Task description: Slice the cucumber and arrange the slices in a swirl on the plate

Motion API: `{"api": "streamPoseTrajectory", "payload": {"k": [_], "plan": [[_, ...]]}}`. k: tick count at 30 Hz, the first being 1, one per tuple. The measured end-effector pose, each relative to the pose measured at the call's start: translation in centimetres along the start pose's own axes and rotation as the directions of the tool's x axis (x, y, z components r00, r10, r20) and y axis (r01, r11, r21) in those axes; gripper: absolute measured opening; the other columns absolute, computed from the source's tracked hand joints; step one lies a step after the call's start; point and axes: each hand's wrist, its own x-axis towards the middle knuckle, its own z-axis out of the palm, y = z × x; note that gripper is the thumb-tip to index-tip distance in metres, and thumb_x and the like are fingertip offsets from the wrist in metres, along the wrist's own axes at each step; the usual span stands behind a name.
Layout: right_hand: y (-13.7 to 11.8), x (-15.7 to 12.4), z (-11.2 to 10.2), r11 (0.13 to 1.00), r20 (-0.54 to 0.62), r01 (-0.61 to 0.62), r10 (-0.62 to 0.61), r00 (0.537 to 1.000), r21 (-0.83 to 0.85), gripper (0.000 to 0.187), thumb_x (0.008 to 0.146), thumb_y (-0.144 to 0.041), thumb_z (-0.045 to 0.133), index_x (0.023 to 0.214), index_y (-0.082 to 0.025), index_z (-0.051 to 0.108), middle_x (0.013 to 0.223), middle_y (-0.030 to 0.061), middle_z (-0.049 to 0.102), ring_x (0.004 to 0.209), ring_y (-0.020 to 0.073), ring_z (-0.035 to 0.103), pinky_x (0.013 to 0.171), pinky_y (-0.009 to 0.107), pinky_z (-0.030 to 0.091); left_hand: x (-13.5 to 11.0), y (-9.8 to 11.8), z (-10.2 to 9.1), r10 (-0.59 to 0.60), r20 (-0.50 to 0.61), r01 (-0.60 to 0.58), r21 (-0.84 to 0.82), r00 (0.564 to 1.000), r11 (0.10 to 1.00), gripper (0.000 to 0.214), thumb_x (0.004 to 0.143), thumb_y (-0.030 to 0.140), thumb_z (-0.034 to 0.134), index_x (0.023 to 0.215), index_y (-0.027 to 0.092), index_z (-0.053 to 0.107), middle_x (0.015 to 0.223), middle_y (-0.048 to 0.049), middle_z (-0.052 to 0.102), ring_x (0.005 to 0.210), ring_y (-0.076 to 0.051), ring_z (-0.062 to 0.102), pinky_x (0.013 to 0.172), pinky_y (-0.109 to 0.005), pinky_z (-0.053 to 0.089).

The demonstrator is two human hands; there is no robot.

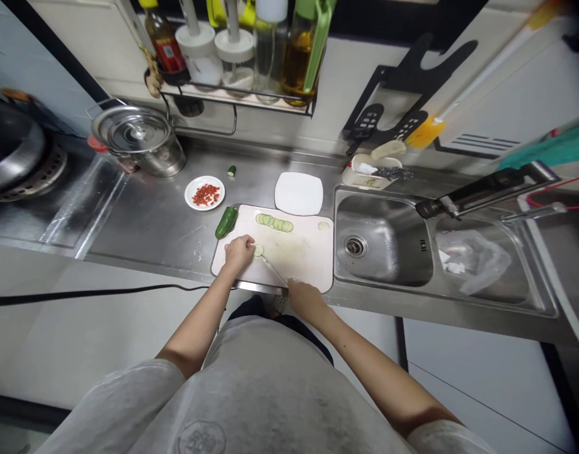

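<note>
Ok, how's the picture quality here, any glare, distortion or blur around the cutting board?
Head view: even light, soft glare on the steel counter and pot lid; head view: wide-angle bending curves the counter's edge and tilts the bottles; head view: cutting board, left hand and right hand sharp, the knife thin and faint.

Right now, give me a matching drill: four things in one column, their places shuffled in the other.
1. slices
2. bag
3. pot
4. knife

A. in the right hand
B. beside the stove
C. on the board
D. in the right basin

Pairs: 1-C, 2-D, 3-B, 4-A.
</note>
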Motion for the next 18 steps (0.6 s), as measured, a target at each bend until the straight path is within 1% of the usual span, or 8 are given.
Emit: {"api": "streamPoseTrajectory", "payload": {"k": [5,8,11,14,18], "plan": [[0.5,-0.5,1.1,0.999,0.020,-0.013,0.013,1.000,0.029,0.030,0.091,-0.010,0.039,0.116,-0.014,0.054,0.102,0.0155,0.069,0.099,0.0250,0.066,0.074,0.030,0.046,-0.8,0.5,0.3,0.044,-0.047,-0.041,0.071,0.998,0.997,0.017,0.081,0.025,0.056,0.095,0.024,0.064,0.104,-0.0071,0.065,0.103,-0.025,0.057,0.088,-0.038,0.040],[0.7,-0.4,1.3,0.999,0.013,-0.009,0.008,1.000,0.050,0.028,0.092,-0.014,0.038,0.114,-0.014,0.055,0.101,0.0152,0.070,0.099,0.0247,0.066,0.073,0.030,0.045,-1.0,0.7,0.4,0.033,-0.032,-0.032,0.044,0.999,0.999,0.013,0.080,0.023,0.055,0.090,0.024,0.063,0.097,-0.0045,0.066,0.097,-0.023,0.059,0.087,-0.037,0.039],[0.9,-0.4,1.2,0.998,0.016,-0.019,0.018,1.000,0.066,0.028,0.094,-0.017,0.036,0.113,-0.014,0.056,0.100,0.0146,0.070,0.098,0.0248,0.066,0.073,0.030,0.044,-1.1,0.5,0.1,0.011,0.006,-0.011,-0.037,1.000,0.999,0.011,0.080,0.024,0.055,0.088,0.025,0.062,0.089,0.0002,0.069,0.087,-0.018,0.061,0.084,-0.033,0.039],[1.1,-0.6,0.8,0.998,0.011,-0.010,0.009,1.000,0.066,0.030,0.095,-0.018,0.033,0.114,-0.014,0.057,0.101,0.0147,0.070,0.098,0.0253,0.066,0.073,0.030,0.043,-1.2,-0.2,-0.3,-0.023,0.036,0.027,-0.120,0.999,0.992,0.016,0.077,0.025,0.058,0.091,0.026,0.064,0.089,0.0026,0.070,0.083,-0.015,0.062,0.077,-0.027,0.040],[1.4,-0.8,0.4,0.998,0.005,0.002,-0.003,1.000,0.067,0.032,0.096,-0.019,0.031,0.114,-0.015,0.058,0.104,0.0145,0.069,0.098,0.0253,0.065,0.071,0.030,0.042,-1.3,-2.0,-0.9,-0.078,0.073,0.086,-0.126,0.994,0.988,0.019,0.074,0.028,0.060,0.092,0.026,0.067,0.086,0.0026,0.071,0.079,-0.014,0.062,0.070,-0.024,0.040]]}}
